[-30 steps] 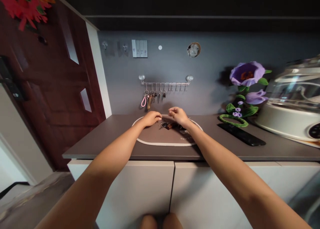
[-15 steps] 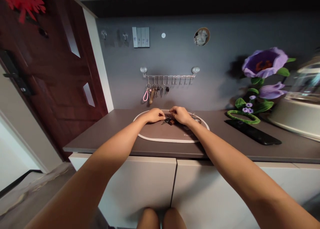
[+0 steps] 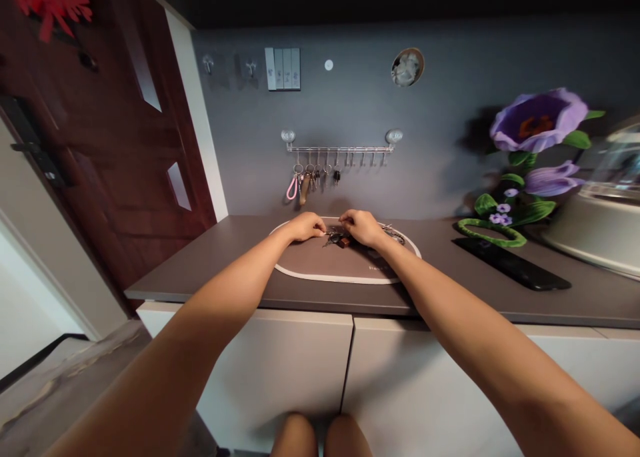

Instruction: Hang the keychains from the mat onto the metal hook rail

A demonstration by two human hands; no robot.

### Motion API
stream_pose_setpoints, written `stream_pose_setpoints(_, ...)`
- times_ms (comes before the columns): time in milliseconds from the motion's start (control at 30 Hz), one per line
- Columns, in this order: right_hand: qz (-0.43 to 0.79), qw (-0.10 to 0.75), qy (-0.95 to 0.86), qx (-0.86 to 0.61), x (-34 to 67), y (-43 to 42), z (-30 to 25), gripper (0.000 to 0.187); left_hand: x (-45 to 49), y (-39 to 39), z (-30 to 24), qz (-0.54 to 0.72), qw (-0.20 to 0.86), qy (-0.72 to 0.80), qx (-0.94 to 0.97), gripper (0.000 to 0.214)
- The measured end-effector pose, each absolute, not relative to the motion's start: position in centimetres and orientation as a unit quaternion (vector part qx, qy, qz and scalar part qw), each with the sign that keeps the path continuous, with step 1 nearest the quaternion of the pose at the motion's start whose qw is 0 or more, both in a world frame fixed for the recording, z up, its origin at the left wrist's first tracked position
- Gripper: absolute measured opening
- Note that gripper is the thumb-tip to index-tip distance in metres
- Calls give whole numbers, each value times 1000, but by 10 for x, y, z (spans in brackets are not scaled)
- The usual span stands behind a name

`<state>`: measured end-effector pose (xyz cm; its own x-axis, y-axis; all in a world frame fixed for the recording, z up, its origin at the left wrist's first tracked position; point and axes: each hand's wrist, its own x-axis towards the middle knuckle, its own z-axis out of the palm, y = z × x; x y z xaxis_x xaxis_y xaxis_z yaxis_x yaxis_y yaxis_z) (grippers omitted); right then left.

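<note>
Both my arms reach over a dark counter to an oval brown mat (image 3: 345, 270) with a white rim. On it lies a bunch of keys (image 3: 336, 238) with a brown tag. My left hand (image 3: 306, 226) is curled, its fingertips pinching at the left end of the bunch. My right hand (image 3: 361, 226) is curled over the right side of the bunch, fingers closed on it. More keys (image 3: 393, 234) lie on the mat behind my right wrist.
A hook rail (image 3: 338, 149) on the grey wall carries several key sets, one with a pink loop (image 3: 291, 188). A black remote (image 3: 510, 272), purple fabric flowers (image 3: 537, 120) and a white appliance (image 3: 597, 217) sit to the right. A dark wooden door (image 3: 95, 144) stands left.
My hands have come down onto the keys and drawn closer together. The view has shifted slightly left and up.
</note>
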<state>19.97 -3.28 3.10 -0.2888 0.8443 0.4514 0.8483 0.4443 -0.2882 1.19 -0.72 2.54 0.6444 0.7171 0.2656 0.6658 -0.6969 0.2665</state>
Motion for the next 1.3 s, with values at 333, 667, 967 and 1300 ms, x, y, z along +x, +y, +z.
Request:
stream_pose_setpoints(333, 0, 283, -805, -521, 199, -34, 31, 23, 5, -4, 26, 144, -20, 432, 890, 17)
stream_pose_setpoints(667, -2, 282, -806, -520, 197, -35, 31, 22, 4, -8, 26, 155, -55, 461, 872, 17)
stream_pose_setpoints(967, 1, 300, -812, -501, 197, -35, 30, 21, 6, -7, 31, 251, -65, 428, 866, 20)
stream_pose_setpoints(1300, 85, 373, -798, -465, 195, -35, 28, 17, 15, -16, 43, 387, 4, 411, 826, 24)
